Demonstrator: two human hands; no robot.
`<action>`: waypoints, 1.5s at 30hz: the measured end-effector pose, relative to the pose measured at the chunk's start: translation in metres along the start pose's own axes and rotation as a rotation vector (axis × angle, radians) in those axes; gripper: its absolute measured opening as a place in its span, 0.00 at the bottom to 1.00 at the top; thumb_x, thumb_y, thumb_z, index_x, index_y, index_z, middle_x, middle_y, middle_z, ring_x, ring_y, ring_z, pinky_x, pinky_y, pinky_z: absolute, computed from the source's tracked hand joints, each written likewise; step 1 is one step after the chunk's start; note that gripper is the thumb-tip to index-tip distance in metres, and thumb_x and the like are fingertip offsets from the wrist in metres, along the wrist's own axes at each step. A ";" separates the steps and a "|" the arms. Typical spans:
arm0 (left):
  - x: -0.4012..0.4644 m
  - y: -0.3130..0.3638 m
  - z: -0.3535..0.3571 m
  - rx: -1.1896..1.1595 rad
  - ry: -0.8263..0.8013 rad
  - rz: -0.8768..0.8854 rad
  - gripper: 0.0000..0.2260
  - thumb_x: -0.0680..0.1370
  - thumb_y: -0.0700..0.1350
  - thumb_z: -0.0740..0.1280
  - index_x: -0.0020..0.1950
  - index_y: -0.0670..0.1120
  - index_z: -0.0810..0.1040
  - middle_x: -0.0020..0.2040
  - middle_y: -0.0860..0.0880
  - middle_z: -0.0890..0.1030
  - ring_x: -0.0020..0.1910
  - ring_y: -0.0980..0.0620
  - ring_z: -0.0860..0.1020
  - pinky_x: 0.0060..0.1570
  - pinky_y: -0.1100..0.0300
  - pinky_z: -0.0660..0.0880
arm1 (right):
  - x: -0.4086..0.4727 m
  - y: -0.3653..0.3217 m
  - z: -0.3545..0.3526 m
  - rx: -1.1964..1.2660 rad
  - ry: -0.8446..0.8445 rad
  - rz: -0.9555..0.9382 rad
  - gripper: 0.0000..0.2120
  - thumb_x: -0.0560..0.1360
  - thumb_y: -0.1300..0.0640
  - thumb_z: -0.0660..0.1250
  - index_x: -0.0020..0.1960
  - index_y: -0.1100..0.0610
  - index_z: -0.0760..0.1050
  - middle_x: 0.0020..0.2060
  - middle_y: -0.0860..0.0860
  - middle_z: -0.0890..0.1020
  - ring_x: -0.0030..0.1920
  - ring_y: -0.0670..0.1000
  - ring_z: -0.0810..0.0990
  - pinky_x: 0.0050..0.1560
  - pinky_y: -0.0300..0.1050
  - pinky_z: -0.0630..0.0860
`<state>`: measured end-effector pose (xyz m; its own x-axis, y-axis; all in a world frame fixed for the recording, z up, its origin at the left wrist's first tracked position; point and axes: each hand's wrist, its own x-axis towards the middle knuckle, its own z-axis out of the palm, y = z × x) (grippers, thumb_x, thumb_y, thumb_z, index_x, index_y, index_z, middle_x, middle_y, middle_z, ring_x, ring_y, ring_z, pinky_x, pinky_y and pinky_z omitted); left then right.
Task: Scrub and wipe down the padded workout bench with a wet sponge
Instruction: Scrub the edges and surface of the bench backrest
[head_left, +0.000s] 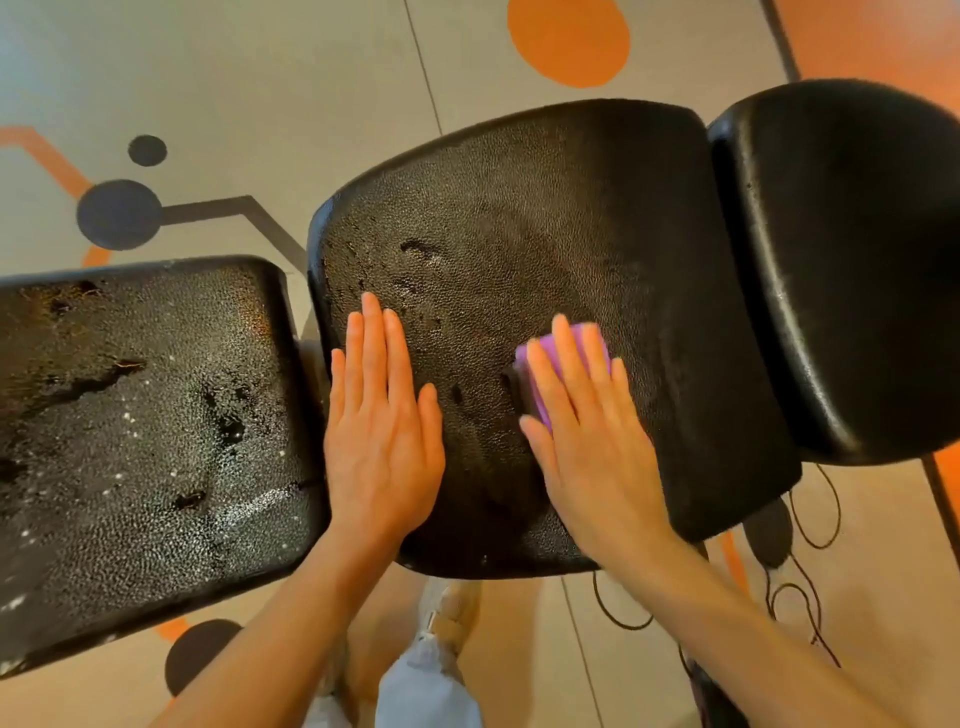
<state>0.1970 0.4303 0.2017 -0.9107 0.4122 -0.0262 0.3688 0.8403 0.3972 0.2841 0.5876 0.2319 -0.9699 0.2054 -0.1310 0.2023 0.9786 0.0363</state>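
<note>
Black pebble-grained padded bench cushion (545, 249), glossy where wet; soft purple foam sponge (563, 358), matt; smooth matt grey-and-orange floor (291, 93).

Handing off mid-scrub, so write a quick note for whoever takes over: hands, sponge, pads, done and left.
Left hand: flat, fingers straight, resting on the middle pad.
Right hand: straight fingers pressing the purple sponge onto the same pad.
Done: left pad is covered in droplets and wet streaks; the middle pad is partly wet.
Left: rest of the middle pad, then the right pad, which looks mostly dry.
</note>
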 end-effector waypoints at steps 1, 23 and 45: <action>0.000 0.000 0.000 -0.003 -0.002 -0.004 0.28 0.83 0.48 0.51 0.80 0.39 0.49 0.81 0.42 0.45 0.81 0.46 0.44 0.79 0.52 0.43 | -0.042 -0.001 -0.003 -0.009 -0.047 -0.038 0.28 0.82 0.47 0.48 0.78 0.55 0.47 0.78 0.56 0.49 0.78 0.59 0.48 0.74 0.59 0.56; 0.002 -0.008 -0.013 -0.039 -0.058 0.068 0.28 0.83 0.50 0.49 0.80 0.39 0.48 0.81 0.41 0.47 0.80 0.45 0.45 0.78 0.51 0.43 | 0.050 -0.039 -0.002 0.112 0.019 0.105 0.27 0.83 0.48 0.47 0.78 0.55 0.47 0.78 0.55 0.48 0.78 0.56 0.43 0.76 0.58 0.49; 0.010 -0.103 -0.073 0.256 -0.061 0.091 0.27 0.84 0.50 0.46 0.80 0.38 0.50 0.81 0.40 0.48 0.80 0.44 0.47 0.79 0.48 0.48 | 0.106 -0.057 -0.010 0.111 0.141 0.377 0.28 0.82 0.48 0.46 0.78 0.58 0.48 0.78 0.58 0.49 0.77 0.60 0.47 0.75 0.63 0.51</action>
<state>0.1363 0.3226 0.2274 -0.8619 0.5036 -0.0591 0.4902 0.8575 0.1562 0.1682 0.5533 0.2259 -0.8326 0.5538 0.0084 0.5527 0.8318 -0.0518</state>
